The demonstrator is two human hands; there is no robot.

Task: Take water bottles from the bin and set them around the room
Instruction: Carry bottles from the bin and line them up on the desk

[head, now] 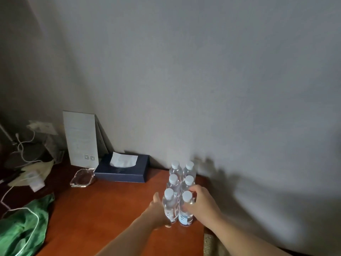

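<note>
Several small clear water bottles with white caps stand upright in two rows on the reddish wooden table (110, 209), near its right edge by the wall. My left hand (156, 212) grips the front left bottle (169, 206) from its left side. My right hand (201, 202) curls round the front right bottle (185, 209), which has a pale blue label. Behind these two stand the other bottles (174, 182), reaching back toward the wall. No bin is in view.
A dark blue tissue box (122, 168) lies at the back by the wall, a glass ashtray (82, 178) to its left, a white card (81, 138) propped behind. Green cloth (24, 228), white cables and chargers (27, 174) crowd the left. The table's right edge (203, 235) runs beside my right arm.
</note>
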